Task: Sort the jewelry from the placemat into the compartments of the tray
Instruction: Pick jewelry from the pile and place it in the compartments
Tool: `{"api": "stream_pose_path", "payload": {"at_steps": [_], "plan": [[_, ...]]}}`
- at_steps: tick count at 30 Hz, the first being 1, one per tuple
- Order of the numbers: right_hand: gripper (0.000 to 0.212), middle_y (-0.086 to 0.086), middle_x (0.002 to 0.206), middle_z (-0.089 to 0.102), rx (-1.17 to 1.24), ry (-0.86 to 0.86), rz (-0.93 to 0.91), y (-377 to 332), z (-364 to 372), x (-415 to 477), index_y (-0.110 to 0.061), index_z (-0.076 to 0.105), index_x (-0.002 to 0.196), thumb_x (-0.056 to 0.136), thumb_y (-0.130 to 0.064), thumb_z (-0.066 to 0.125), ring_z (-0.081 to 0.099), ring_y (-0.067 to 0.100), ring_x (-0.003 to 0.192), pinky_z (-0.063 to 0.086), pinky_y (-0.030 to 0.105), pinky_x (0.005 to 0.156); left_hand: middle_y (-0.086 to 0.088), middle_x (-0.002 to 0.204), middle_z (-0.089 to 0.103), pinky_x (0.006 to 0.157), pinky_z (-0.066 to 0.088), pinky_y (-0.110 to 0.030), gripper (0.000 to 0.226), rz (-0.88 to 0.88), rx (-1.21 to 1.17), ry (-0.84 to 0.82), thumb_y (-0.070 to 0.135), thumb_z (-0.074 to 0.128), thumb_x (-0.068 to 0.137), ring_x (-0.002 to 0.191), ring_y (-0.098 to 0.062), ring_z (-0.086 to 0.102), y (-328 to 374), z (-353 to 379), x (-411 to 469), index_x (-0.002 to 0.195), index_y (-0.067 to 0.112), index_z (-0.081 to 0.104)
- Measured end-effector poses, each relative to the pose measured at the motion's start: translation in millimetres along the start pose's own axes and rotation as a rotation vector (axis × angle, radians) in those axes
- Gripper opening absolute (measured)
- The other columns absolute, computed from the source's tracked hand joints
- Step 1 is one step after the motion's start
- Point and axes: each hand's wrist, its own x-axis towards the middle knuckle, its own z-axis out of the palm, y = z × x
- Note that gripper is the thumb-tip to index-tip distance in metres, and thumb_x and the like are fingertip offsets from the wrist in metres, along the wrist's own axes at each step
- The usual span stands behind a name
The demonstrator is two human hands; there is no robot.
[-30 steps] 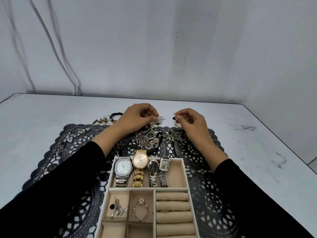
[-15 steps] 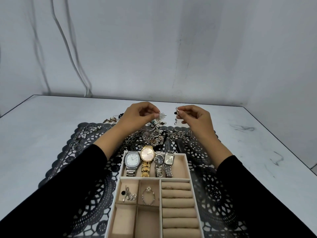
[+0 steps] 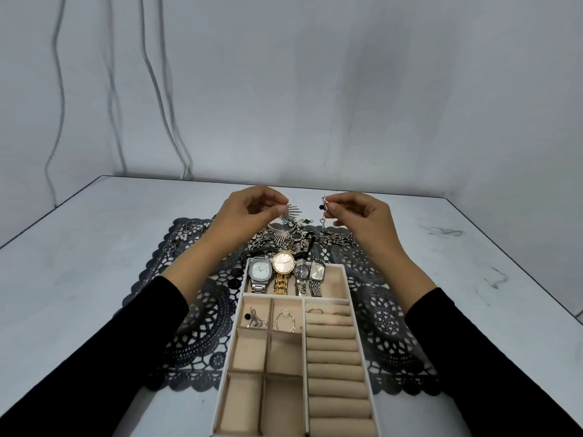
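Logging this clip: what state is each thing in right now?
Left hand: raised, fingers pinching a fan-shaped earring.
Right hand: raised, pinching a dangly earring with a black bead.
Tray: open, partly filled.
Watches: four, side by side in the far compartment.
Ring rolls: one ring seated, near the far end.
Jewelry pile: unsorted on the placemat.

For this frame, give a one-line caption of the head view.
Left hand holds a fan earring, right hand a dangle earring, above the placemat; tray holds four watches.
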Motion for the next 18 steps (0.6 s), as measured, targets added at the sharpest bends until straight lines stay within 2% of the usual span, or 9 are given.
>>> {"api": "stream_pose_path", "payload": {"at_steps": [2, 6, 13, 17, 18], "plan": [[0.01, 0.006, 0.084, 0.073, 0.015, -0.008, -0.004, -6, 1, -8, -0.015, 0.072, 0.091, 0.084, -0.007, 0.069, 0.07, 0.016, 0.081, 0.057, 0.026, 0.072, 0.006, 0.089, 0.072, 0.066, 0.047, -0.012, 0.009, 0.0, 0.007, 0.006, 0.019, 0.072, 0.087, 0.08, -0.003, 0.064, 4, -2, -9, 0.095, 0.022, 0.072], [0.01, 0.009, 0.085, 0.072, 0.032, -0.032, -0.029, -18, 3, -22, -0.01, 0.071, 0.093, 0.084, -0.005, 0.068, 0.07, 0.016, 0.08, 0.056, 0.024, 0.069, 0.003, 0.091, 0.072, 0.079, 0.054, -0.018, 0.011, 0.002, 0.005, 0.022, 0.016, 0.071, 0.087, 0.086, -0.008, 0.067, 15, -5, -26, 0.097, 0.019, 0.072], [0.014, 0.009, 0.086, 0.073, 0.057, -0.043, -0.039, -26, 2, -46, -0.004, 0.071, 0.097, 0.084, -0.003, 0.068, 0.071, 0.017, 0.079, 0.054, 0.021, 0.071, 0.001, 0.091, 0.072, 0.079, 0.052, -0.017, 0.011, 0.011, 0.013, 0.053, 0.013, 0.07, 0.088, 0.084, -0.006, 0.067, 30, -13, -53, 0.097, 0.019, 0.072], [0.015, 0.008, 0.085, 0.073, 0.055, -0.062, -0.051, -31, 3, -59, -0.002, 0.071, 0.098, 0.083, -0.002, 0.069, 0.071, 0.016, 0.079, 0.053, 0.018, 0.068, -0.002, 0.091, 0.073, 0.078, 0.051, -0.04, 0.01, 0.0, 0.005, 0.072, 0.017, 0.071, 0.088, 0.083, -0.033, 0.066, 30, -18, -70, 0.096, 0.022, 0.073], [0.015, 0.01, 0.085, 0.073, 0.064, -0.069, -0.046, -32, 4, -63, -0.002, 0.071, 0.098, 0.083, -0.001, 0.068, 0.071, 0.016, 0.079, 0.053, 0.019, 0.068, -0.003, 0.092, 0.072, 0.077, 0.049, -0.042, 0.01, -0.002, 0.0, 0.072, 0.017, 0.071, 0.088, 0.08, -0.032, 0.063, 30, -19, -74, 0.096, 0.022, 0.073]]}}
